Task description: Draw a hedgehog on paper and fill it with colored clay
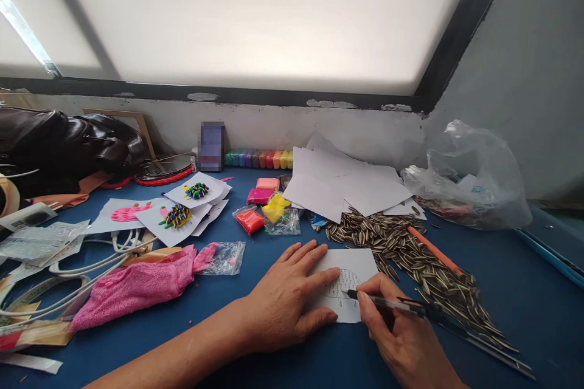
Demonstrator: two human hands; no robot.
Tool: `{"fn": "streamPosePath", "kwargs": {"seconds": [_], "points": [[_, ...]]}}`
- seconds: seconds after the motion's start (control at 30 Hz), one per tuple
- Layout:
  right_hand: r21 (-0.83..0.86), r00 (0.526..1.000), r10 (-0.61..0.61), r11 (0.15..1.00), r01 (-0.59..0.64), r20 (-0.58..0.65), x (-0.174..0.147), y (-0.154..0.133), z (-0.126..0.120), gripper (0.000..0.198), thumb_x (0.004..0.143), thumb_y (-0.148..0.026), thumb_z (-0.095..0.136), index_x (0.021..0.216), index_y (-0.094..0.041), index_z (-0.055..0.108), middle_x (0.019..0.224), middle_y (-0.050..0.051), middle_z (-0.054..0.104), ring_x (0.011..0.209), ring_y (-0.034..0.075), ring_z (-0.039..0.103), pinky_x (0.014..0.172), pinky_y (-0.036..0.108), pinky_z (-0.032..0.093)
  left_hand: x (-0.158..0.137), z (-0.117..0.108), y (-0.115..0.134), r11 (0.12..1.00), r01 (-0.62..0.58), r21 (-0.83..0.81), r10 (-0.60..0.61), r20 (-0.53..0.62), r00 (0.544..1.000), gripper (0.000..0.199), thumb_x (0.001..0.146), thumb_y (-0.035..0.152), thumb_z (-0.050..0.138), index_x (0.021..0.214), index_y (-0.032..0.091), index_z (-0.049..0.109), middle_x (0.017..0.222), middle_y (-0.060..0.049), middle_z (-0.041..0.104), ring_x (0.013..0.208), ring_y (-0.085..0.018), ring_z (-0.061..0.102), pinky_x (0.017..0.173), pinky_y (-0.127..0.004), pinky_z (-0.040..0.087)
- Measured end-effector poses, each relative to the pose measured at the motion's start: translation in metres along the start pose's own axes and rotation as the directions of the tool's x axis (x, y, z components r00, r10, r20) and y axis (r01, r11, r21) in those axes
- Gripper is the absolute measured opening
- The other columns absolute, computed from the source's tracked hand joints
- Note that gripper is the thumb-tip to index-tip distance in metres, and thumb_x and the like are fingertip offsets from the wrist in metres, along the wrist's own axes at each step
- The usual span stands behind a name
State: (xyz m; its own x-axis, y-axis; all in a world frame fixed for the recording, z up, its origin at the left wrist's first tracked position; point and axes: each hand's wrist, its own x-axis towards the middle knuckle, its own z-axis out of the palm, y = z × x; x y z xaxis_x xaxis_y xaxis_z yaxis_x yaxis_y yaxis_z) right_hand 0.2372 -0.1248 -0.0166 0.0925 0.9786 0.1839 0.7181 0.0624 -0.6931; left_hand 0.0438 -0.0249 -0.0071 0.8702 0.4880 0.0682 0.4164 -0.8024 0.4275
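Observation:
A small white paper [349, 258] lies on the blue table, bearing a line drawing of a rounded body with short marks inside and little feet below. Flat across its left side rests my left hand [298, 292], fingers spread. My right hand [396, 325] grips a black pen [381, 300], its tip at the drawing. Just beyond the paper are sunflower seeds [383, 237] in a spread pile, with an orange stick-like tool [435, 249] on them. A pair of tweezers or similar thin metal tool [493, 346] lies beside the seeds, partly behind my right hand.
White sheets [347, 182] are stacked behind the seeds, near a plastic bag [479, 176]. Packets of red clay [249, 219] and yellow clay [276, 206] lie mid-table. Finished seed-and-clay cards [176, 219], a pink cloth [137, 285] and white cables [68, 270] crowd the left. A phone [212, 147] stands behind.

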Motion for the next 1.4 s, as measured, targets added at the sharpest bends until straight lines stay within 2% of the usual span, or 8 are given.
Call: {"fn": "streamPosePath", "kwargs": {"seconds": [0.13, 0.33, 0.6, 1.0, 1.23, 1.4], "points": [[0.019, 1.000, 0.002, 1.000, -0.002, 0.018, 0.0006, 0.0014, -0.0005, 0.024, 0.098, -0.039, 0.039, 0.082, -0.025, 0.051, 0.057, -0.007, 0.038, 0.046, 0.013, 0.041, 0.040, 0.022, 0.036, 0.0005, -0.0005, 0.0002, 1.000, -0.002, 0.003, 0.002, 0.006, 1.000, 0.059, 0.088, 0.051, 0.057, 0.141, 0.026, 0.046, 0.155, -0.015, 0.029, 0.144, -0.035, 0.024, 0.116, -0.055, 0.021], [-0.014, 1.000, -0.010, 1.000, 0.009, -0.028, -0.0003, 0.0027, -0.0005, 0.024, 0.097, -0.038, 0.041, 0.080, -0.025, 0.051, 0.057, -0.007, 0.037, 0.045, 0.012, 0.039, 0.041, 0.021, 0.035, -0.0001, -0.0008, -0.0003, 1.000, 0.000, 0.010, 0.000, 0.006, 1.000, 0.060, 0.088, 0.051, 0.057, 0.141, 0.026, 0.045, 0.155, -0.015, 0.029, 0.144, -0.035, 0.023, 0.116, -0.055, 0.021], [-0.009, 0.999, -0.005, 1.000, 0.005, 0.039, -0.0003, 0.0005, -0.0014, 0.024, 0.098, -0.038, 0.038, 0.082, -0.025, 0.051, 0.056, -0.007, 0.037, 0.046, 0.012, 0.039, 0.041, 0.022, 0.035, 0.0003, 0.0002, -0.0004, 1.000, 0.003, -0.008, -0.003, 0.002, 1.000, 0.061, 0.088, 0.051, 0.058, 0.142, 0.027, 0.045, 0.155, -0.013, 0.028, 0.144, -0.035, 0.023, 0.116, -0.055, 0.021], [-0.048, 0.998, -0.062, 0.997, 0.061, -0.023, 0.0007, -0.0022, -0.0015, 0.023, 0.097, -0.035, 0.041, 0.079, -0.025, 0.050, 0.057, -0.007, 0.039, 0.046, 0.012, 0.040, 0.042, 0.021, 0.035, -0.0003, 0.0018, -0.0021, 1.000, -0.001, -0.010, 0.000, -0.014, 1.000, 0.059, 0.088, 0.050, 0.058, 0.141, 0.028, 0.046, 0.156, -0.012, 0.029, 0.144, -0.034, 0.024, 0.116, -0.054, 0.021], [-0.020, 0.998, -0.056, 0.998, 0.056, 0.009, -0.0002, -0.0038, -0.0025, 0.023, 0.097, -0.035, 0.041, 0.079, -0.024, 0.050, 0.060, -0.006, 0.045, 0.050, 0.012, 0.044, 0.046, 0.022, 0.039, -0.0006, 0.0012, -0.0013, 1.000, 0.001, -0.005, -0.001, -0.016, 1.000, 0.059, 0.087, 0.049, 0.058, 0.141, 0.027, 0.046, 0.156, -0.012, 0.029, 0.144, -0.035, 0.024, 0.116, -0.055, 0.021], [-0.038, 1.000, -0.027, 0.999, 0.027, 0.012, 0.0002, -0.0034, -0.0029, 0.024, 0.098, -0.036, 0.039, 0.080, -0.024, 0.051, 0.058, -0.006, 0.042, 0.047, 0.012, 0.042, 0.043, 0.022, 0.036, -0.0010, 0.0018, -0.0019, 1.000, -0.005, -0.017, 0.005, -0.028, 1.000, 0.059, 0.088, 0.050, 0.058, 0.141, 0.028, 0.046, 0.156, -0.011, 0.028, 0.144, -0.035, 0.024, 0.116, -0.055, 0.021]]}}
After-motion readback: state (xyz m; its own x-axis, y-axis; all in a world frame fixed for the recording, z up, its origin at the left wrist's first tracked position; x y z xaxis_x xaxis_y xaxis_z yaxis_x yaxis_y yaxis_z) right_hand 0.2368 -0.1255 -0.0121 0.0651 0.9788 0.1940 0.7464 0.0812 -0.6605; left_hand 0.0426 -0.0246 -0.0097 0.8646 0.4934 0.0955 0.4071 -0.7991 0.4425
